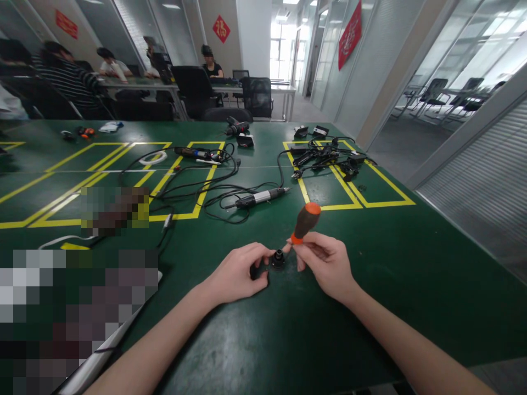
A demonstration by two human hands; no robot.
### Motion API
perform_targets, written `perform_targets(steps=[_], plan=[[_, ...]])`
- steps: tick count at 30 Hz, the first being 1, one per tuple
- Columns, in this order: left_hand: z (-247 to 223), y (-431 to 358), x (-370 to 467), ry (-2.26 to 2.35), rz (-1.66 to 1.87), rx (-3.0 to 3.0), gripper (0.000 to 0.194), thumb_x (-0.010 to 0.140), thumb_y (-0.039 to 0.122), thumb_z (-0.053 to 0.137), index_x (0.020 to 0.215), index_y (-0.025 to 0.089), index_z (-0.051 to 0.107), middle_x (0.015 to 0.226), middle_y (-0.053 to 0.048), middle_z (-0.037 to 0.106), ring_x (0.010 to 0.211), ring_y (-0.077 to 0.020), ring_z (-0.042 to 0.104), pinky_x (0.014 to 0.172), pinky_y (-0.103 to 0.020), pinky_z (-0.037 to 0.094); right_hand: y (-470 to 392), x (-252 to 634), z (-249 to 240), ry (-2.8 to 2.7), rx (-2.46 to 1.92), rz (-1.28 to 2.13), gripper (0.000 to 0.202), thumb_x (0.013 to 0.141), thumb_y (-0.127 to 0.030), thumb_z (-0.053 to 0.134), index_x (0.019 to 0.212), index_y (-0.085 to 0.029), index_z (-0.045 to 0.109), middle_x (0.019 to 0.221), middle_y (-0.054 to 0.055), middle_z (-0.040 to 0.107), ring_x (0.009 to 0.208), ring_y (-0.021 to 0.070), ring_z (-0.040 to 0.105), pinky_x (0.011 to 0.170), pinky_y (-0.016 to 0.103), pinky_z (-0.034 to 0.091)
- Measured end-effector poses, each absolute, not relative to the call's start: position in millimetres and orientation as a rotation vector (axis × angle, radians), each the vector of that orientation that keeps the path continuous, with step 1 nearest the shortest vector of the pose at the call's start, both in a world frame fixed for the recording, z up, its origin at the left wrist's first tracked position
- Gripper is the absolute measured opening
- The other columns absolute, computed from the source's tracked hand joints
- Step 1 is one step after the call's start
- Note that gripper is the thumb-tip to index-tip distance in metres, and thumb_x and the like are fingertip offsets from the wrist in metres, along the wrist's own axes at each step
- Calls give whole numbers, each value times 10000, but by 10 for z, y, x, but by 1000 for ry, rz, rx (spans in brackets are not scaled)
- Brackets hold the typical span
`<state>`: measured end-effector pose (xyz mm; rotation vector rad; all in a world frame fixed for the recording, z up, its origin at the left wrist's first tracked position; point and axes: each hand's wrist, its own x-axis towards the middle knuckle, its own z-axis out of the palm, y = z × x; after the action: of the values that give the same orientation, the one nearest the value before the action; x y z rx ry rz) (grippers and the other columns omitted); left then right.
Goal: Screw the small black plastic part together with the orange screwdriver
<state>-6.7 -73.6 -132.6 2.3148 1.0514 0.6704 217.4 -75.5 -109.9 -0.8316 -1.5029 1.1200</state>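
Observation:
A small black round part (pixel 278 259) with a narrower raised neck stands on the green table in front of me. My left hand (pixel 241 272) curls round its left side, with the index fingertip and thumb at the part. In my right hand (pixel 325 260) is a screwdriver (pixel 307 222) with a dark and orange handle, pinched at the lower end of the handle. The handle leans to the right. Its shaft is mostly hidden by my fingers. The right fingertips are just right of the black part.
An electric screwdriver (pixel 261 197) with a cord lies ahead; another corded tool (pixel 197 153) is farther left. Black cables and parts (pixel 321 156) crowd the taped area at right. A power drill (pixel 236 129) lies at the back. Blurred items fill the left. Several people sit beyond.

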Motion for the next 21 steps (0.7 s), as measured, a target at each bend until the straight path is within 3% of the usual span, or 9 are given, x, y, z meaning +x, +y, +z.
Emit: perform_targets(steps=[5,12,16,21], plan=[[-1331,-741,-59,1056,668,2251,233,780,90,605,984,191,652,832,22,649,713,-116,564,658,-229,436,-784,2161,-1117,-1559,-807,1074,89,888,-277,742,894,-191,762,857,55,733,626,138,649,574,282,588],[-1353,-726,-51,1059,680,2126,265,783,81,613,1016,174,700,767,47,660,604,-74,511,604,-194,413,-788,2163,-1156,-1569,-875,983,76,873,-262,766,825,-203,760,866,43,702,587,113,585,477,238,495],[-1345,-716,-52,1053,684,2038,319,795,87,609,1080,163,727,772,42,680,561,-57,472,564,-180,394,-783,2166,-1121,-1572,-932,985,118,900,-290,730,898,-187,790,780,35,708,537,109,566,466,239,470],[-1270,-723,-27,1098,671,1990,364,800,106,623,1145,156,726,736,40,690,537,-54,453,559,-182,391,-801,2155,-1084,-1578,-876,1058,202,963,-274,635,1021,-189,808,854,58,765,506,89,556,480,236,484]])
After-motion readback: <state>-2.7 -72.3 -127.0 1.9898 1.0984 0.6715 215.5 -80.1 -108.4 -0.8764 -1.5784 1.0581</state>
